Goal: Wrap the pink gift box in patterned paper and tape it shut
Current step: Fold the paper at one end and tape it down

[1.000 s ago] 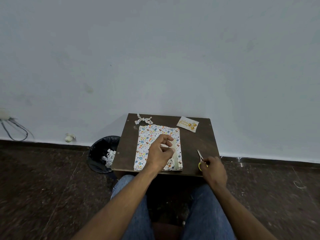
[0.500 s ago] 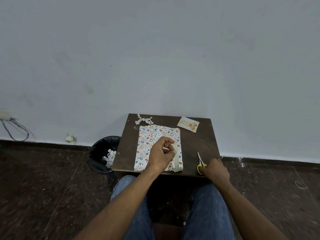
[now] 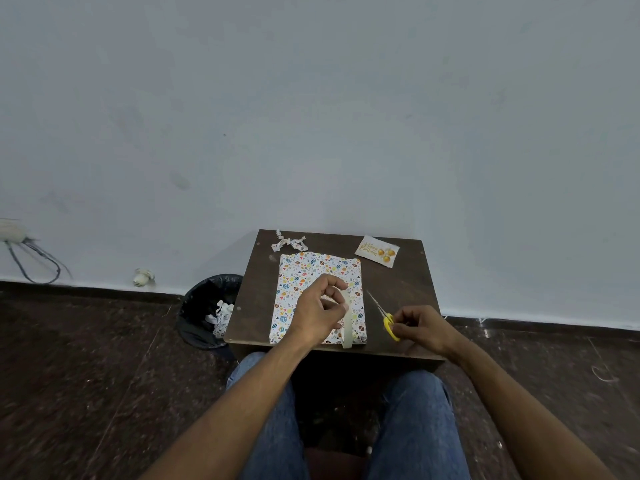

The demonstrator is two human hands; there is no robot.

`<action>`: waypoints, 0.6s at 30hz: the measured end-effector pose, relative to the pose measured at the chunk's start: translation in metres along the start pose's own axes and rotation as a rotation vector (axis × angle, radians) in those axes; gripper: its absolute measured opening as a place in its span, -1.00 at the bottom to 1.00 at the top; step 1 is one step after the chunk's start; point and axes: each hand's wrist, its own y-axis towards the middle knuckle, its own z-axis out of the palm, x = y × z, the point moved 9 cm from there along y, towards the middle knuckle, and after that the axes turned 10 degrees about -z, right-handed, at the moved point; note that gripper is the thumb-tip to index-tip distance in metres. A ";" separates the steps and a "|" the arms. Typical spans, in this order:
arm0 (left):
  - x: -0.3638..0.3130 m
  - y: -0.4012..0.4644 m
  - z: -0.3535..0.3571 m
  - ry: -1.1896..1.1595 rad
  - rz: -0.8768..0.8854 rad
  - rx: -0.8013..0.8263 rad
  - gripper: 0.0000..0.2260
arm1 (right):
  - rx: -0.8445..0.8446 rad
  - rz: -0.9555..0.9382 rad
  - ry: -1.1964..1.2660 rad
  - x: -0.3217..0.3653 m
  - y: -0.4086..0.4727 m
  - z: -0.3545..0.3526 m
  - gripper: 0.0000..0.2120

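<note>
The gift box [image 3: 311,271], already covered in patterned paper w/ coloured dots and hearts, lies flat on the small dark table [image 3: 408,282], its near edge right at the table's front edge. The left hand [image 3: 320,308] sits over the box's near-right part, fingers curled, pinching a pale strip of tape [image 3: 347,327] that runs from the fingertips down along the box's right side and hangs just past the near edge. The right hand [image 3: 424,327] is to the right of the box, apart from it, fingers curled round the yellow handles of the scissors [image 3: 382,315] — blades lie on the table and point away toward the wall, just beside the box's right edge, not touching it as far as can be seen. At the table's far left, just behind the box, lies a small twisted bow [image 3: 289,241] of the same paper; at far right, a white birthday card [image 3: 377,251] w/ gold print. On the floor left of the table stands a black bin [image 3: 204,299] w/ paper scraps inside. The person's knees in blue jeans [image 3: 412,427] show below the table.
</note>
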 end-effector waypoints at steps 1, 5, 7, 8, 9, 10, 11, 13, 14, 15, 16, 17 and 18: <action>0.000 0.000 0.000 -0.002 0.000 0.004 -0.70 | 0.042 -0.030 -0.017 0.007 -0.001 0.002 -0.93; 0.002 0.001 0.000 0.002 -0.006 0.009 -0.69 | 0.164 -0.096 -0.164 0.023 -0.003 0.006 -0.86; 0.002 0.001 0.002 0.009 -0.010 0.018 -0.69 | 0.202 -0.111 -0.260 0.028 -0.005 0.007 -0.86; 0.003 0.000 0.002 0.010 -0.010 0.025 -0.69 | 0.215 -0.120 -0.309 0.030 -0.005 0.008 -0.83; 0.003 0.000 0.003 0.014 -0.010 0.032 -0.69 | 0.228 -0.130 -0.344 0.033 -0.004 0.009 -0.81; 0.003 -0.001 0.004 0.019 -0.010 0.040 -0.69 | 0.237 -0.137 -0.366 0.035 -0.004 0.010 -0.80; 0.004 -0.001 0.005 0.022 -0.009 0.047 -0.70 | 0.246 -0.143 -0.375 0.038 -0.004 0.011 -0.80; 0.004 -0.001 0.006 0.021 -0.004 0.063 -0.71 | 0.262 -0.147 -0.386 0.042 -0.003 0.014 -0.81; 0.004 -0.001 0.006 0.021 -0.002 0.071 -0.72 | 0.268 -0.155 -0.394 0.044 -0.002 0.015 -0.81; 0.004 -0.001 0.006 0.020 -0.001 0.078 -0.72 | 0.271 -0.165 -0.403 0.046 -0.002 0.016 -0.81; 0.004 -0.002 0.007 0.018 -0.001 0.085 -0.73 | 0.274 -0.173 -0.411 0.048 -0.001 0.017 -0.82; 0.004 -0.002 0.007 0.014 -0.001 0.092 -0.73 | 0.275 -0.175 -0.418 0.049 -0.001 0.018 -0.82; 0.004 -0.003 0.008 0.009 0.000 0.097 -0.73 | 0.274 -0.175 -0.422 0.050 0.000 0.018 -0.83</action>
